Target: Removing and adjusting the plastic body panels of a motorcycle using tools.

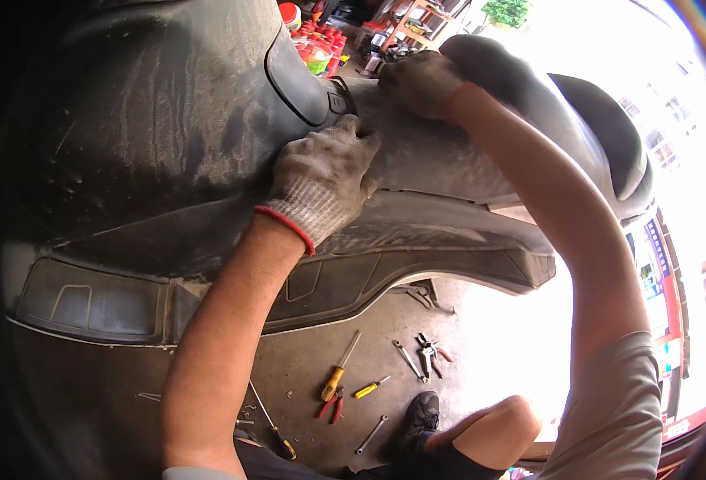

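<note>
My left hand (317,172), in a grey glove with red cuff, lies on the scooter's dark grey plastic bodywork (145,144), its fingers bent just below a small black latch-like piece (339,102); what they grip, if anything, is hidden. Up and to the right, my right hand (421,84), also gloved, is closed at the upper body edge, beside a rounded dark part (493,68); its fingertips are hard to make out. A curved black trim (285,80) sits above my left hand. The footboard (353,284) runs below both arms.
On the concrete floor (305,360) lie screwdrivers (335,380), red-handled pliers (331,406), wrenches (407,360) and more pliers (431,356), near my shoe (422,420). Behind the bodywork are red containers (321,44) and an orange rack (413,20). Bright daylight fills the right side.
</note>
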`<state>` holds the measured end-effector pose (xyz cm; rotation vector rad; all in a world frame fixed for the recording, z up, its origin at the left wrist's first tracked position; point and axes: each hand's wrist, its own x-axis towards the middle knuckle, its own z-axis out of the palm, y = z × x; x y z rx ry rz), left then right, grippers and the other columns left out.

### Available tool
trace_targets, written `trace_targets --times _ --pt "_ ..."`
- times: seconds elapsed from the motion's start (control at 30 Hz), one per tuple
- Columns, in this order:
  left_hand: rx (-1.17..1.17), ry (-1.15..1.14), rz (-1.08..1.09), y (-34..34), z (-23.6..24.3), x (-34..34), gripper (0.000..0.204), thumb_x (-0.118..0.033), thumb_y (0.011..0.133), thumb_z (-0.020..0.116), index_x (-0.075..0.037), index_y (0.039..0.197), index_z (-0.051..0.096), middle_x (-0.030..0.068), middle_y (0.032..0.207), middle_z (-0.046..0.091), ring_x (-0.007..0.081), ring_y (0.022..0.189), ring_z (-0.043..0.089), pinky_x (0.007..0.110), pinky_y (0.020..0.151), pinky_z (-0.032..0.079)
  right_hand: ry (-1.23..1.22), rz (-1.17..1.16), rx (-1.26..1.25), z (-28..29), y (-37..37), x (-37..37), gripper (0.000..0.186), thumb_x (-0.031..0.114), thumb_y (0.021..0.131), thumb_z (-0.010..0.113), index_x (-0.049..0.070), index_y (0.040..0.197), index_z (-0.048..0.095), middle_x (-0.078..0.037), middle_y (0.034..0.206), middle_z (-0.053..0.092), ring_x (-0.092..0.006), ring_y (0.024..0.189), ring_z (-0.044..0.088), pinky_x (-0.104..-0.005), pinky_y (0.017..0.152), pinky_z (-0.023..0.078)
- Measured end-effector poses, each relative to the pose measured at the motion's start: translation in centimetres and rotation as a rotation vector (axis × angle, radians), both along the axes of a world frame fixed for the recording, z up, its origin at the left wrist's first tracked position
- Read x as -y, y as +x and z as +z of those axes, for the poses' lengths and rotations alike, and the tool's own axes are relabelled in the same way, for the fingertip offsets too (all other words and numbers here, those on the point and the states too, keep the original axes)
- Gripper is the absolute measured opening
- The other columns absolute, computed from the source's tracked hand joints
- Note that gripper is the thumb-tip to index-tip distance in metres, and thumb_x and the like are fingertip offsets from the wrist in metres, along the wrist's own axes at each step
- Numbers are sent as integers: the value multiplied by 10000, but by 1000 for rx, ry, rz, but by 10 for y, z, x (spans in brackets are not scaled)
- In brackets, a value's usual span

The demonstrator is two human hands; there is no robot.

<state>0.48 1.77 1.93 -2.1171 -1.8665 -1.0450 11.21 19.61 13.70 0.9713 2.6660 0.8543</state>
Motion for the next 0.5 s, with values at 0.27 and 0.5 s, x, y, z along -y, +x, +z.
trace_targets --times 0.27,0.5 --pt "-16 -27 31 1 -2 -1 483 -266 792 814 -165 1230 635 120 1258 597 359 1087 661 503 860 563 319 520 -61 -29 80 6 321 192 965 572 135 1269 659 -131 1324 639 -340 1273 568 -469 1140 397" --pt "10 72 16 3 -15 -4 423 -233 803 796 -174 1194 644 125 1184 634 368 1020 677 509 815 573 233 536 -79 -32 88 10 391 154 941 575 73 1321 618 -163 1352 613 -352 1313 532 -505 1185 329"
